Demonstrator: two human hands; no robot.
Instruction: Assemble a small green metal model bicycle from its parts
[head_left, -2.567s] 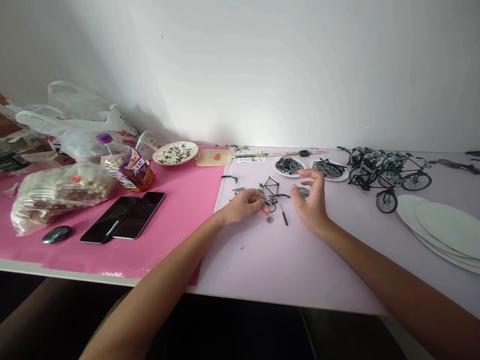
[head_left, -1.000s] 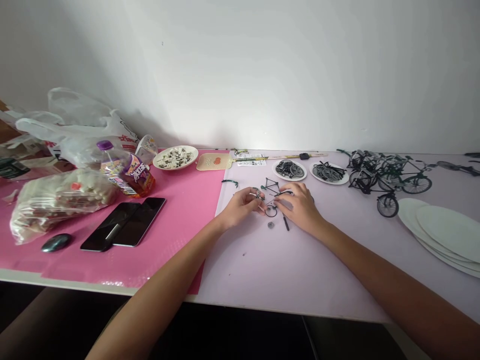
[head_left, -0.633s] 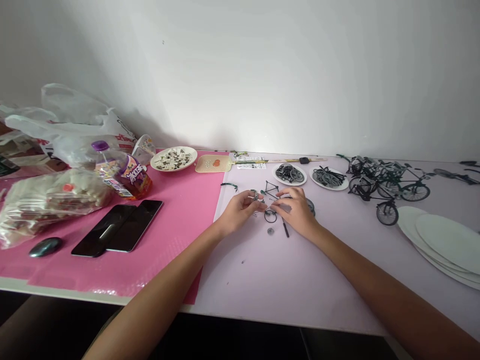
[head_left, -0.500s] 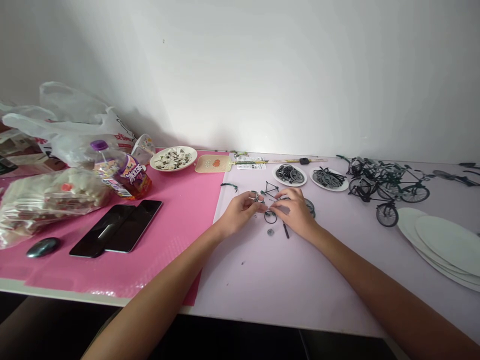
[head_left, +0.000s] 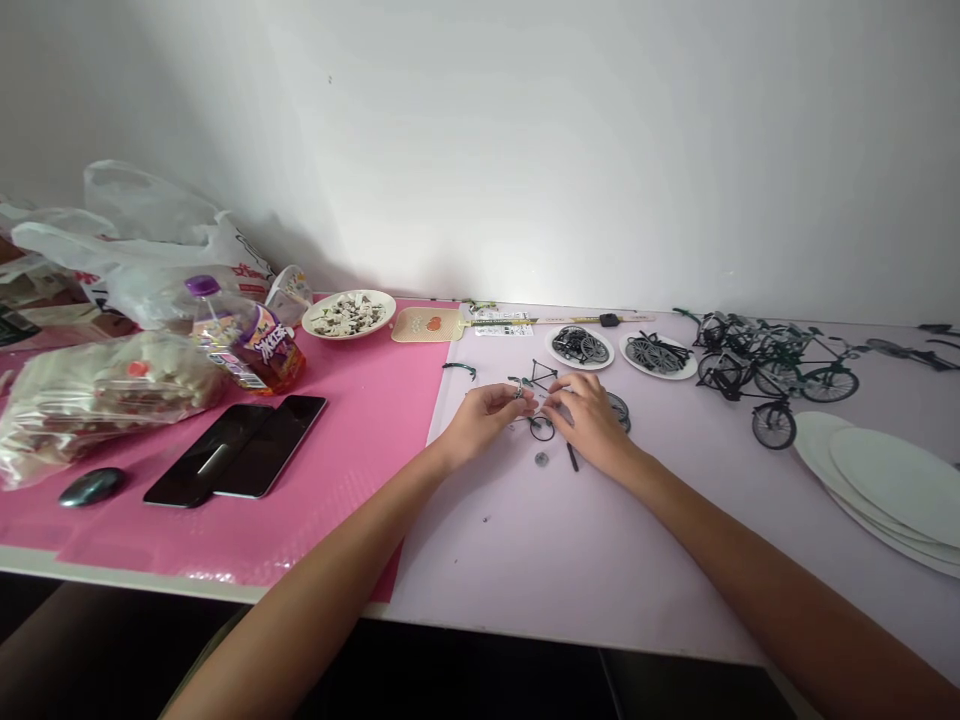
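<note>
pinching a small shiny part between thumb and fingers of the left hand, just above a pale, smooth tabletop. curling the fingers of the right hand inward, close to the left fingertips; too small to tell whether fully closed or gripping anything. lying just beyond and between both hands, a thin, dark, angular bicycle frame. lying nearer, a slim black ring, a flat round grey disc and a narrow black handle. showing beside the right hand, a spoked wheel. heaped with spindly black and grey pieces farther back, two white oval plates. tangled together to the right, glossy dark-green and black model bicycles, near smooth stacked white plates. spread to the left, a shiny pink sheet under two flat black phones and crinkled clear plastic packaging. compared with the earliest frame, now drawn in from the side and curled, the right hand rather than raised and open.
</note>
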